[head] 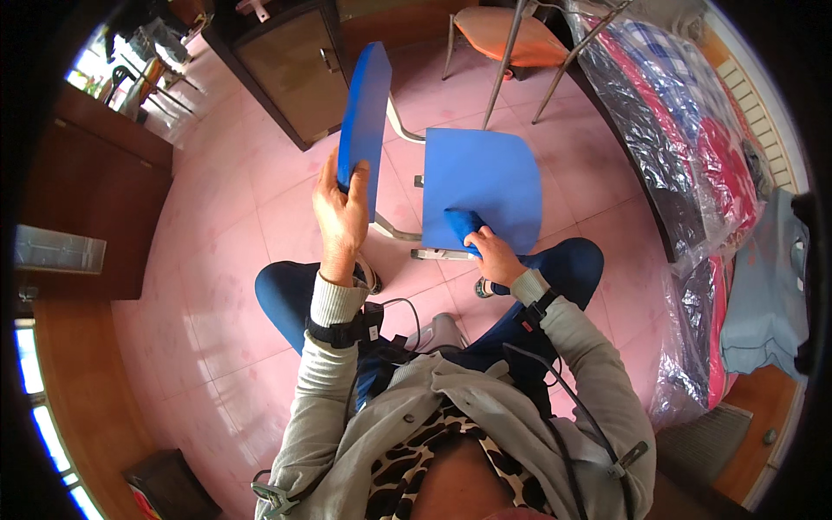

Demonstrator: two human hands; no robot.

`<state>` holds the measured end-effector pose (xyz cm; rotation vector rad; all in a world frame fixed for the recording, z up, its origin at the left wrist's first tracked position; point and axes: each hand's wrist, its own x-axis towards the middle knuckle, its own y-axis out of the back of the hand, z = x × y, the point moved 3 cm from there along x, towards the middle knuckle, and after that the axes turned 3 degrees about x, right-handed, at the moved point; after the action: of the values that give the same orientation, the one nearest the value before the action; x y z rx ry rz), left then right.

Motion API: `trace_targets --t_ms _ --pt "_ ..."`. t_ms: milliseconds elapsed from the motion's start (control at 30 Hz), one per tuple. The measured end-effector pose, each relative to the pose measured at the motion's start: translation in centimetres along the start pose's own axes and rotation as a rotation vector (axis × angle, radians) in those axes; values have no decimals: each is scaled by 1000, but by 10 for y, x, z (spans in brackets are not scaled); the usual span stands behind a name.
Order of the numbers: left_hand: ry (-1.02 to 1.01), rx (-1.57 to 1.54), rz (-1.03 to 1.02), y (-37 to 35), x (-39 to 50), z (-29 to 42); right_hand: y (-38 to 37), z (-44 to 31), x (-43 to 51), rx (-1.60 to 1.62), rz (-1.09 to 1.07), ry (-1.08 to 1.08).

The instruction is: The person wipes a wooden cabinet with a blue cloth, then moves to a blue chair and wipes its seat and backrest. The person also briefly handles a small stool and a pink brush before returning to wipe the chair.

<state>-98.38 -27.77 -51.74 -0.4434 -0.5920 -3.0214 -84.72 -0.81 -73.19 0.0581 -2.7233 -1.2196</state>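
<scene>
Before me stands a chair with a blue seat (484, 179), a blue backrest (365, 123) and pale metal tubes (398, 229) joining the two. My left hand (342, 205) grips the near end of the backrest, thumb on its inner face and fingers around the outside. A dark blue cloth (465, 224) is bunched in my right hand (492, 250). The cloth rests over the near part of the seat, and its tip looks to touch the surface. My right fingers hide part of the cloth.
A dark cabinet (286, 71) stands beyond the backrest, and an orange-seated chair (510, 36) at the far side. Plastic-wrapped bedding (682, 130) fills the right side, beside a grey bag (760, 286). Brown furniture (91, 188) borders the left. Pink tiles (227, 260) cover the floor.
</scene>
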Motion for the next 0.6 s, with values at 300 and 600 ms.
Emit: trace_targets --t_ms 300,600 --pt "-40 -18 50 -3 3 -5 68 106 37 -311 390 -546" --pt "-42 -70 37 -3 1 2 -27 -8 50 47 113 91"
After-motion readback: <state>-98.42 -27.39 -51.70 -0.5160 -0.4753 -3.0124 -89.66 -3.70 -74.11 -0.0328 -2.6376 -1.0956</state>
